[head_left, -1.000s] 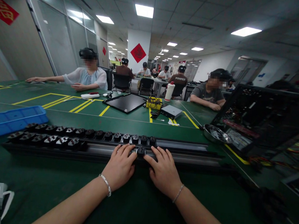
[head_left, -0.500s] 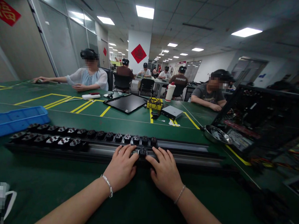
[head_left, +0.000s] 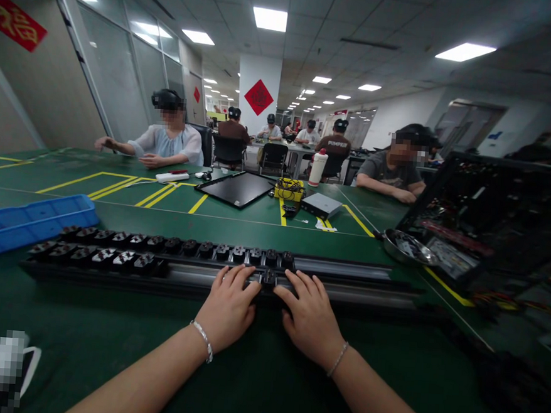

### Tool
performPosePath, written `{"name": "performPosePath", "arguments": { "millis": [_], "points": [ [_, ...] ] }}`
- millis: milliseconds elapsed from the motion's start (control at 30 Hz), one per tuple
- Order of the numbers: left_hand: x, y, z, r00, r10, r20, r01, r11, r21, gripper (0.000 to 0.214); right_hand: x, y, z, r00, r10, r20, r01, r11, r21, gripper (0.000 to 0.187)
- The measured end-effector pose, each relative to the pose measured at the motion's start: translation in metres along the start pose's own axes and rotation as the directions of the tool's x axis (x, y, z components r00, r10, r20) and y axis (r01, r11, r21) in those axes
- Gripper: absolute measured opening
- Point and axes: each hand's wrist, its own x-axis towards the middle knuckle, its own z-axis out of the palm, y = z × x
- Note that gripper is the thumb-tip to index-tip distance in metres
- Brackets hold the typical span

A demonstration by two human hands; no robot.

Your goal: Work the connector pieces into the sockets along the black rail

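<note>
A long black rail lies across the green table in front of me, with rows of several small black and silver parts seated along its left half. My left hand and my right hand rest side by side on the rail's near edge. Their fingertips meet around one small black part on the rail. The fingers of both hands are curved and pinch at this part from either side. A thin bracelet sits on each wrist.
A blue plastic tray stands at the left. A metal bowl and an open black computer case are at the right. A black panel, a yellow box and a grey box lie farther back. Other people sit at the table.
My hands have stayed on the same small part. The view has shifted slightly, and the person at the far left has drawn an arm inward.
</note>
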Motion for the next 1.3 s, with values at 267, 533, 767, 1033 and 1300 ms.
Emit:
{"name": "performPosePath", "arguments": {
  "millis": [267, 533, 767, 1033, 1300],
  "points": [
    [0.0005, -0.0004, 0.0006, 1.0, 0.012, -0.02, -0.012, 1.0, -0.009, 0.036, -0.0006, 0.0008, 0.001, 1.0, -0.006, -0.009, 0.005, 1.0, -0.02, 0.04],
    [-0.0001, -0.0006, 0.0013, 1.0, 0.006, -0.018, -0.006, 1.0, -0.001, 0.037, -0.0004, 0.0011, 0.001, 1.0, -0.009, -0.007, 0.009, 1.0, -0.014, 0.039],
    [0.0005, 0.0004, 0.0006, 1.0, -0.003, -0.013, 0.003, 1.0, 0.001, 0.035, -0.0002, 0.0002, -0.0009, 1.0, -0.01, -0.004, 0.01, 1.0, 0.0, 0.039],
    [0.0008, 0.0001, 0.0027, 1.0, -0.003, -0.026, 0.003, 1.0, 0.004, 0.036, -0.0003, 0.0009, 0.0005, 1.0, -0.015, -0.02, 0.015, 1.0, -0.012, 0.039],
    [0.0007, -0.0004, 0.0031, 1.0, -0.001, -0.024, 0.002, 1.0, 0.01, 0.033, 0.0, 0.0023, 0.0045, 1.0, -0.014, -0.023, 0.013, 1.0, -0.019, 0.038]
  ]
}}
